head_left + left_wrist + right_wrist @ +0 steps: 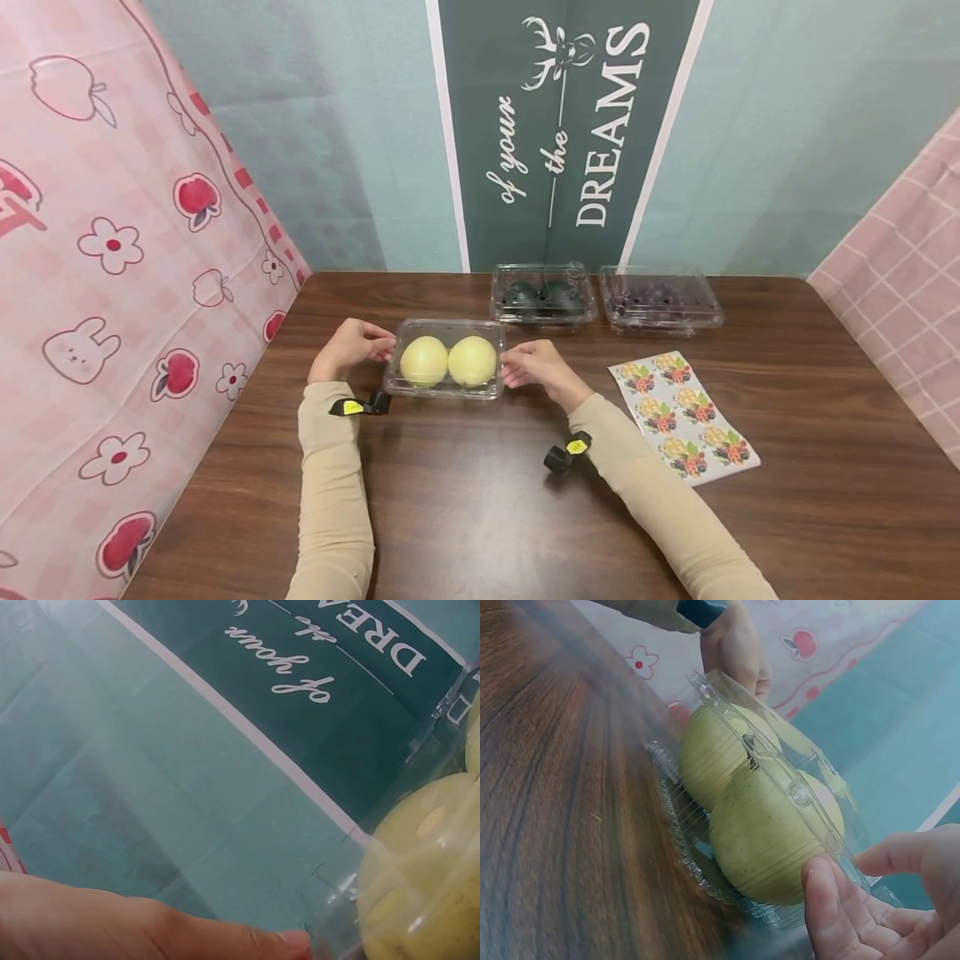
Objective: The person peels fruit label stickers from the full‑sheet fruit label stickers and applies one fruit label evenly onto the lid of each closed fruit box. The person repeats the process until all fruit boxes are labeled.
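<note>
Two round, pale yellow-green fruits (472, 362), which look like pears, sit side by side inside a lidded clear plastic fruit box (447, 393). My left hand (356, 345) holds the box's left end between thumb and fingers. At the opposite end my right hand (542, 367) pinches the plastic edge, its thumb and fingers (826, 904) plain in the right wrist view. The lid is down over the fruits. Only part of the box and my left thumb side (247, 941) show in the left wrist view. Whether the base touches the table, I cannot tell.
Behind, near the table's back edge, stand a clear box with dark green fruits (542, 296) and another with dark purple fruits (660, 298). A sheet of fruit stickers (686, 417) lies right of my right forearm. Cloth hangs behind the brown table (465, 500) and on both sides.
</note>
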Motion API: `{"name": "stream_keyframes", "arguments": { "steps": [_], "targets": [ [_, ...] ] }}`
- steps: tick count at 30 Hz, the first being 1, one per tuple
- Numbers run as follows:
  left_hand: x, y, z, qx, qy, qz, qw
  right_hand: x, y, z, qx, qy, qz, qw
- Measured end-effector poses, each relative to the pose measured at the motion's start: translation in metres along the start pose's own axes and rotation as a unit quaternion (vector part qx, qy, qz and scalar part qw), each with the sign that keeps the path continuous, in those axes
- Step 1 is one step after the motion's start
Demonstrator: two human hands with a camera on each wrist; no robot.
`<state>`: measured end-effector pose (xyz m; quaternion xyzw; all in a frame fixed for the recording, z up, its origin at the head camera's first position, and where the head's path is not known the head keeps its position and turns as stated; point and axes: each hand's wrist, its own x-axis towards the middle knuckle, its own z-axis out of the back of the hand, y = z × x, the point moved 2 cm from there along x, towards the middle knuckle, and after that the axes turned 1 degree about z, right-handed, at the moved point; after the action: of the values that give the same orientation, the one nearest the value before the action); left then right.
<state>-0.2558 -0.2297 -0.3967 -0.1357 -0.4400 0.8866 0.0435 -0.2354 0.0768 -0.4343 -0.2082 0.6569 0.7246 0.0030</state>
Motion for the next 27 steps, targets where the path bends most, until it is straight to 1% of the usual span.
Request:
{"name": "stream_keyframes", "arguments": {
  "steps": [2, 9, 16, 20, 27],
  "targets": [
    [0.0, -0.001, -0.001, -0.008, 0.005, -0.002, 1.0, -0.001, 0.0, 0.002, -0.003, 0.002, -0.001, 1.0],
    [0.001, -0.007, -0.006, -0.039, 0.024, 0.008, 0.9989, -0.004, -0.002, 0.011, -0.015, 0.004, 0.001, 1.0],
    [0.003, -0.012, -0.01, -0.039, 0.035, 0.014, 0.9985, -0.006, -0.002, 0.019, -0.021, 0.005, -0.003, 1.0],
    [0.006, -0.012, -0.012, -0.032, 0.043, 0.008, 0.9985, -0.007, -0.002, 0.024, -0.03, 0.008, -0.004, 1.0],
    [0.007, -0.014, -0.016, -0.023, 0.059, -0.005, 0.998, -0.01, 0.0, 0.032, -0.035, 0.03, -0.003, 0.999]
  ]
}}
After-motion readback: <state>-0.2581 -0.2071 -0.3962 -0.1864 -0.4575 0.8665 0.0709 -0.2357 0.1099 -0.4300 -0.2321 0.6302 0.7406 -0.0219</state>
